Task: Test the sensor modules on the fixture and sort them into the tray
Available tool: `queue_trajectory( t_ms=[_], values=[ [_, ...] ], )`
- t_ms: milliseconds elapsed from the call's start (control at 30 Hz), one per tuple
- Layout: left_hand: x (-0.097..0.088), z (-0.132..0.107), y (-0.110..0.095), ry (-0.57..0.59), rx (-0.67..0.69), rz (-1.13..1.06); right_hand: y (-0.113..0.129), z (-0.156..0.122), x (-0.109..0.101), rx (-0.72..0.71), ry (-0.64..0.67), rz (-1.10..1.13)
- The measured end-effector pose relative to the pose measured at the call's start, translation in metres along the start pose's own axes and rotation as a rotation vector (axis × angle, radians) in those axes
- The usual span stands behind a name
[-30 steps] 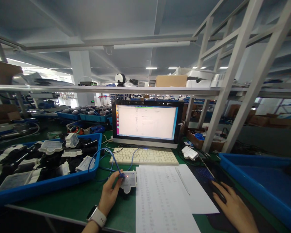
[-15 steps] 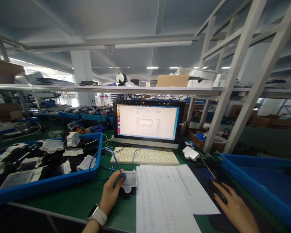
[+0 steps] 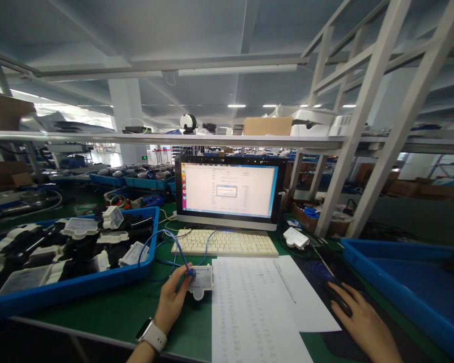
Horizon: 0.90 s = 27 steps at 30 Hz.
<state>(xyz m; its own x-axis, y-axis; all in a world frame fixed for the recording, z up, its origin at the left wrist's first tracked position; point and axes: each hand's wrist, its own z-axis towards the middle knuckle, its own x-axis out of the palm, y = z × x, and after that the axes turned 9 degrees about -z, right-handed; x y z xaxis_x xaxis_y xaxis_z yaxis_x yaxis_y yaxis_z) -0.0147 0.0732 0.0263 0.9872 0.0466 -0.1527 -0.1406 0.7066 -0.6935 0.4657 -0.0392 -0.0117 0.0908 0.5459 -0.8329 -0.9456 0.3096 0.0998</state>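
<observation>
- My left hand (image 3: 172, 297) has its fingers closed on the white module (image 3: 202, 280), right at the blue cable (image 3: 176, 244) plug, on the desk (image 3: 128, 312) beside the printed sheet (image 3: 249, 307).
- My right hand (image 3: 365, 320) lies curled over the mouse (image 3: 336, 297).
- Best to pin the module flat with no tug on the plug while reading the monitor (image 3: 229, 194) dialog.

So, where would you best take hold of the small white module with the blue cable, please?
Across its near and far edges, from the left: the white module lies flat, its blue cable plugs in at the left, and printed sheets crowd its right.
</observation>
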Motion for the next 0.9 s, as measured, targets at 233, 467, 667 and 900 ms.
queue_trajectory(
  t_ms=[233, 467, 667, 900],
  values=[
    [-0.0004, -0.0007, 0.0013, 0.001, 0.000, 0.012, -0.0018, -0.0008, 0.0022, 0.000, -0.025, -0.004],
    [-0.0007, 0.0006, 0.0007, -0.001, 0.014, 0.013, 0.0019, -0.0004, 0.0004, -0.008, -0.041, -0.082],
    [0.0000, -0.0006, 0.0021, -0.006, 0.031, 0.010, 0.0016, -0.0002, 0.0024, -0.032, -0.072, -0.100],
    [-0.0002, 0.0004, 0.0018, -0.007, 0.012, 0.005, 0.0010, -0.0017, 0.0028, -0.010, -0.063, -0.112]
  ],
)
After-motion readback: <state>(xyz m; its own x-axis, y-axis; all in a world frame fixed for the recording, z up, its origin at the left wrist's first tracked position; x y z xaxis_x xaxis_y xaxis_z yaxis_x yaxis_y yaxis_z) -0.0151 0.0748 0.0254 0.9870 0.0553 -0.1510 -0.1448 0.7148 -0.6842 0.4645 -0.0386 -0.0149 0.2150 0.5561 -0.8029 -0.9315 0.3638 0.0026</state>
